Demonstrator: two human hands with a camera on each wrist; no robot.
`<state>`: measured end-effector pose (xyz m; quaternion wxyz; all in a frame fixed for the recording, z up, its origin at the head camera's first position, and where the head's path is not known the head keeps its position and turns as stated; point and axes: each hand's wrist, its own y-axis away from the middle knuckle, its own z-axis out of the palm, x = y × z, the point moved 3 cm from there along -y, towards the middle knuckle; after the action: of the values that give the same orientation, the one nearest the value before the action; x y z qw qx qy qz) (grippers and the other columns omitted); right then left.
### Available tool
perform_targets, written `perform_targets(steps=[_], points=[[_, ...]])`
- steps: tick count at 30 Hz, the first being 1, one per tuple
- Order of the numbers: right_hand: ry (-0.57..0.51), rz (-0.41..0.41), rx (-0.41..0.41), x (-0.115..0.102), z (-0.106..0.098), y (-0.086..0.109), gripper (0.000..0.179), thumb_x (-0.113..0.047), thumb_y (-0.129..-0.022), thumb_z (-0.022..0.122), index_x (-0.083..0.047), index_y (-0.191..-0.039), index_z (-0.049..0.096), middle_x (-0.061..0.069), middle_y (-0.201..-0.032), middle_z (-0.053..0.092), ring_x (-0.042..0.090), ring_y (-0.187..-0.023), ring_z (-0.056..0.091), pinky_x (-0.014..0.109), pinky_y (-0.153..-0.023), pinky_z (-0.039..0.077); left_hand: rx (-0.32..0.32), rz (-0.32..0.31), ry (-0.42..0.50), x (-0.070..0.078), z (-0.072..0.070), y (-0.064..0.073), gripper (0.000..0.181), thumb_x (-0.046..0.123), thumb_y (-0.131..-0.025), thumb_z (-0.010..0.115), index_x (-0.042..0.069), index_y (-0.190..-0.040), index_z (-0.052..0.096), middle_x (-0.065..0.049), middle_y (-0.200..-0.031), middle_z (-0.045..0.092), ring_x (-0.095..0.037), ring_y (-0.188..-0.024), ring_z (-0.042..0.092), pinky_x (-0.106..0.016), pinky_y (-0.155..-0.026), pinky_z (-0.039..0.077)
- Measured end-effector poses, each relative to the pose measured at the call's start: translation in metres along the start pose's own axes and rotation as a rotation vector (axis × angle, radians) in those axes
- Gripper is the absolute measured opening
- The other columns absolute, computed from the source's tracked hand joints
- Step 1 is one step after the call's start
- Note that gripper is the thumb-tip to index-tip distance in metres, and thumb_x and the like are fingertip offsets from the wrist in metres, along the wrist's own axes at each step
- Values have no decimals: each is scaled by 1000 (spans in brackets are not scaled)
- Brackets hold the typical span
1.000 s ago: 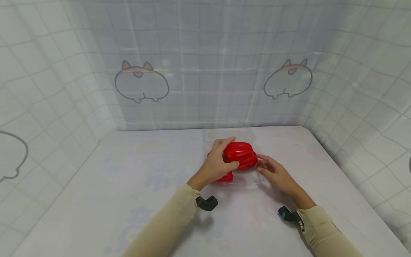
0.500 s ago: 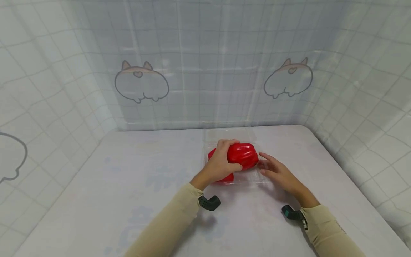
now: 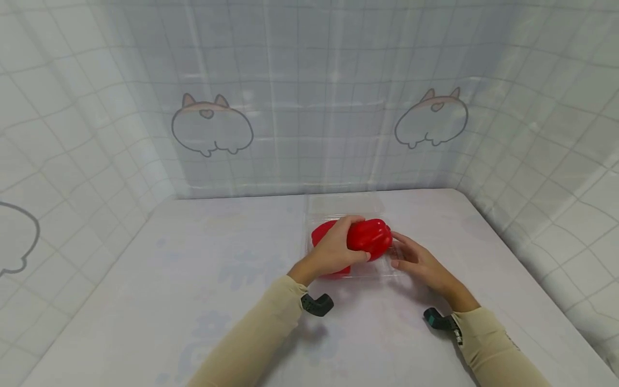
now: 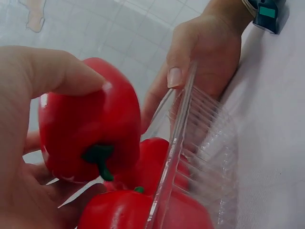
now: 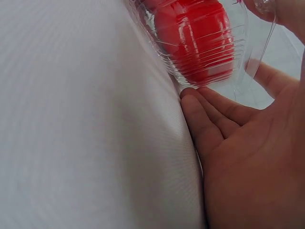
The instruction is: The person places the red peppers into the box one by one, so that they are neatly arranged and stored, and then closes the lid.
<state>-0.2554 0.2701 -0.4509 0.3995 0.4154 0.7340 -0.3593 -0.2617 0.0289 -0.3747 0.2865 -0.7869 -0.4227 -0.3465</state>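
Observation:
My left hand (image 3: 333,250) grips a red bell pepper (image 3: 369,237), thumb on one side and fingers on the other. In the left wrist view its green stem (image 4: 101,155) points down between hand and box. Under it is a clear plastic box (image 3: 377,271) whose lid stands open at the back. Other red bell peppers (image 4: 116,210) lie in the box, partly hidden behind my left hand in the head view. My right hand (image 3: 420,266) holds the box's right edge, thumb at the rim and several fingers along the outer wall.
The clear lid (image 3: 344,204) reaches toward the back wall (image 3: 300,134), which carries a grid and animal drawings. A white cloth (image 3: 193,279) covers the table. Dark wrist devices (image 3: 316,305) sit below both hands.
My left hand has moved slightly right and down with the bell pepper, which has tilted. More of the pepper on the box's left side shows. My right hand stays at the box's right edge.

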Motion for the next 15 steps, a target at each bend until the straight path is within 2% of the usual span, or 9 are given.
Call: perform_targets(steps=[4, 8, 15], points=[[-3, 6, -2, 1, 0, 0, 74, -18, -94, 66, -15, -158, 28, 20, -153, 41, 42, -136, 45, 41, -102, 48, 7, 2, -8, 0, 1, 0, 91, 19, -74, 87, 24, -149, 36, 6, -141, 48, -17, -124, 48, -37, -89, 56], [-13, 18, -4, 1, -1, 0, 76, -17, -94, 66, -16, -159, 27, 18, -154, 40, 41, -137, 44, 39, -102, 48, -6, 49, -58, 1, 3, -3, 91, 17, -77, 85, 24, -152, 34, 4, -144, 45, -17, -126, 47, -38, -90, 55], [-21, 14, -6, -1, -2, -1, 78, -18, -91, 69, -18, -158, 29, 15, -155, 39, 41, -138, 42, 38, -101, 49, -104, 139, -217, 1, 10, -7, 84, 25, -80, 82, 25, -152, 39, 4, -142, 44, -15, -125, 45, -32, -87, 54]])
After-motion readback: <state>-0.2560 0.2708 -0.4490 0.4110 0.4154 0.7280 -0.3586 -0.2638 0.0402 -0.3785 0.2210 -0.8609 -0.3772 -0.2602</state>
